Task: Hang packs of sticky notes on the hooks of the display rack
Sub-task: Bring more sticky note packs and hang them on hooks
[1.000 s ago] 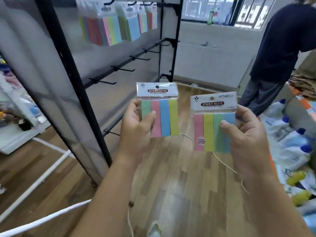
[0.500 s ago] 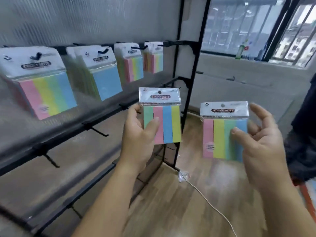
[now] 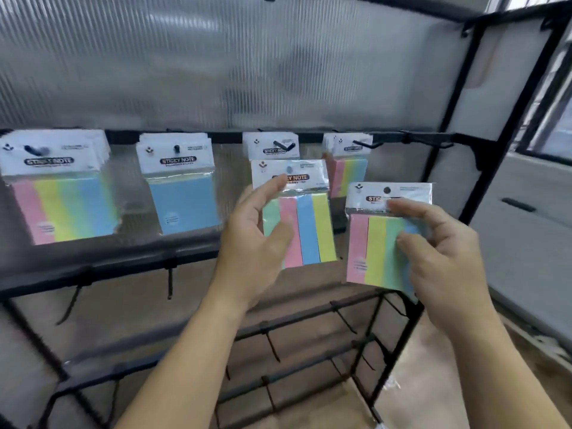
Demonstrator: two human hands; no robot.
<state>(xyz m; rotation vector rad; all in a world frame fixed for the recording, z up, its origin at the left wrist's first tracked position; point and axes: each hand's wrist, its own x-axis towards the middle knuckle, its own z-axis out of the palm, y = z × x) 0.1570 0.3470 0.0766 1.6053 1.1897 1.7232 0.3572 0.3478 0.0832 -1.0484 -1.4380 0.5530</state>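
My left hand pinches a pack of striped sticky notes upright, just below and in front of the third hook of the rack's top bar. My right hand holds a second pack with pink, yellow, green and blue strips, lower and to the right, under the fourth hook. Packs hang on each of these hooks and on two hooks further left, a striped stack and a blue stack.
The black display rack has a ribbed translucent back panel. A bare hook sticks out at the top bar's right end. Lower bars carry several bare hooks. Wooden floor shows at the bottom right.
The view has swung left to face the rack head-on. Both hands have carried their packs up and closer to the top row of hooks.
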